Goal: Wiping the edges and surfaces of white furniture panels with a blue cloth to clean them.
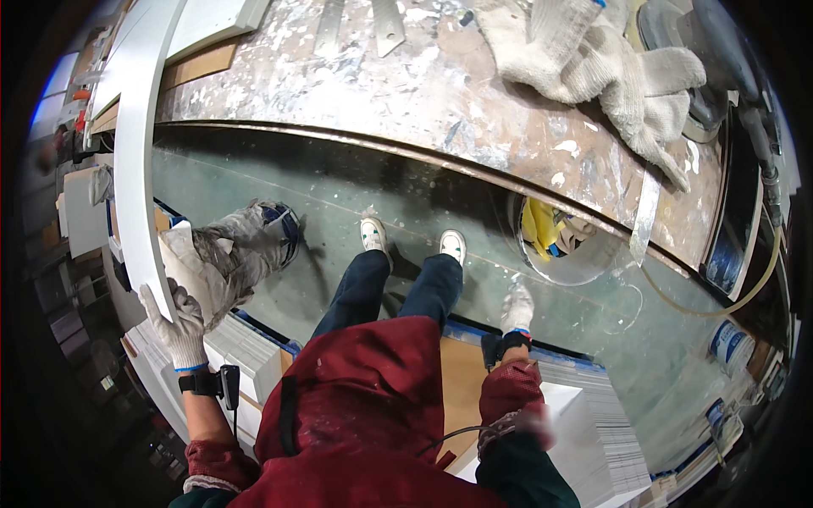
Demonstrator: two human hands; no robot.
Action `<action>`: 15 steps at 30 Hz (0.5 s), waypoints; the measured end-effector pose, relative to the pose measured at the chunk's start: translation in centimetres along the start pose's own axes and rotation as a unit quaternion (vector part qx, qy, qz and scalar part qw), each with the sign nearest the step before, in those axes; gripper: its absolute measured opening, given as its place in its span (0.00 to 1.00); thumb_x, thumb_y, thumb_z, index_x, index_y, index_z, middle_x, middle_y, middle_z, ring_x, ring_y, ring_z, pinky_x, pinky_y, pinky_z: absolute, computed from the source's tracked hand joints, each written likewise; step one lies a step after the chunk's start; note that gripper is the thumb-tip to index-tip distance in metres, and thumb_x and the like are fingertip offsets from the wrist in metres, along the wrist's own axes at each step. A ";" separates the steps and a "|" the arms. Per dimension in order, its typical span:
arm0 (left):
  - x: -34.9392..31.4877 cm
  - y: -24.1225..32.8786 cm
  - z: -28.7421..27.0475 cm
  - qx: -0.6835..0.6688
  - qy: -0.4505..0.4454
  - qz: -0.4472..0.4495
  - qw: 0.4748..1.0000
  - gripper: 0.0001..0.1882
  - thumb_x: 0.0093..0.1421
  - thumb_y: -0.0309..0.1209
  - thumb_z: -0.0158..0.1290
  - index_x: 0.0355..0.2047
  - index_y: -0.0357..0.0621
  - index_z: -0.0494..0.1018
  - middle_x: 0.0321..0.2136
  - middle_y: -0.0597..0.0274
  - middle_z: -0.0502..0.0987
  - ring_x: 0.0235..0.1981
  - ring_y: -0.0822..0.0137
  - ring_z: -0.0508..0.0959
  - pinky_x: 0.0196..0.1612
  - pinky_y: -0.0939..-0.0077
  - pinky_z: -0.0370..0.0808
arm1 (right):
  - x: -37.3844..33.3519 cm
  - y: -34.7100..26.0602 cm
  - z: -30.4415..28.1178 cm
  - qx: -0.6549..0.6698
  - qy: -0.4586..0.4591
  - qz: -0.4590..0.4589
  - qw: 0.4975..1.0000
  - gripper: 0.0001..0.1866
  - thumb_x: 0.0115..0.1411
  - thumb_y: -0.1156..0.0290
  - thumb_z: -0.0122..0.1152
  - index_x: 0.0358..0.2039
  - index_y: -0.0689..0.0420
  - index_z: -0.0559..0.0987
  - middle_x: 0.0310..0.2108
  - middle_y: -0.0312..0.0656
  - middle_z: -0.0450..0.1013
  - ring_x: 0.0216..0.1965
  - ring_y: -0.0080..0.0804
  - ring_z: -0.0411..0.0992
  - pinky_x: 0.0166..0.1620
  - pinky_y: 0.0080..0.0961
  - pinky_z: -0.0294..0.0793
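Observation:
My left hand (179,332), in a white knitted glove, grips the near end of a long, narrow white board (135,178). The board runs away from me along the left, its far part over the paint-spattered workbench (339,93). My right hand (517,309), gloved too, hangs low over the green floor with its fingers loosely extended and nothing visible in it. Nearest to it stands a white bucket (576,273) with yellow and brown scraps inside. A crumpled, dusty plastic-wrapped bundle (241,250) is beside my left hand.
Loose white gloves (584,72), a power sander (711,51) and flat metal scrapers (388,30) lie on the bench. A pale hose (766,275) curves down at the right. Stacked white panels (605,432) flank me on both sides. Paint tins (730,343) stand far right.

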State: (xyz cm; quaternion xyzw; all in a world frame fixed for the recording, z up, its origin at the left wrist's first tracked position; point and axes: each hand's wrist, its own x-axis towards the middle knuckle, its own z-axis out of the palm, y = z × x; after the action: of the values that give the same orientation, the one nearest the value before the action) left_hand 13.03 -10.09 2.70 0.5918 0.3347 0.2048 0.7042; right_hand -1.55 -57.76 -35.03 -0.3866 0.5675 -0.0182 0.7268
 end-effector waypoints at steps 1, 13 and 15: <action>-0.2 0.2 -0.2 -0.004 0.008 0.003 1.000 0.14 0.64 0.43 0.51 0.38 0.45 0.68 0.25 0.65 0.72 0.18 0.76 0.66 0.15 0.87 0.67 | -1.4 0.2 0.6 -0.028 0.000 0.054 0.998 0.09 0.65 0.66 0.52 0.43 0.53 0.74 0.20 0.29 0.66 0.14 0.16 0.59 0.14 0.13 0.56; -0.1 0.1 -2.0 -0.153 -0.036 -0.103 0.982 0.25 0.61 0.47 0.53 0.49 0.39 0.69 0.34 0.57 0.78 0.27 0.65 0.77 0.27 0.72 0.75 | -15.6 -11.7 15.3 -0.124 -0.342 0.161 0.917 0.15 0.68 0.61 0.48 0.51 0.53 0.71 0.18 0.28 0.63 0.13 0.14 0.57 0.15 0.12 0.56; 1.1 -2.4 -4.7 -0.226 -0.081 -0.112 0.964 0.25 0.63 0.43 0.51 0.52 0.37 0.67 0.42 0.53 0.77 0.38 0.60 0.78 0.39 0.68 0.77 | -18.2 -13.3 17.3 -0.187 -0.419 0.112 0.881 0.19 0.68 0.59 0.49 0.55 0.55 0.69 0.20 0.30 0.67 0.14 0.15 0.59 0.16 0.12 0.58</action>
State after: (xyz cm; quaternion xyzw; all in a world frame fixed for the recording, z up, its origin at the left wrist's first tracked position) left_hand 10.12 -6.57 -0.20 0.3904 0.2859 0.1461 0.8629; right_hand 11.98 -49.26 -11.55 -0.4209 0.2425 0.3334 0.8080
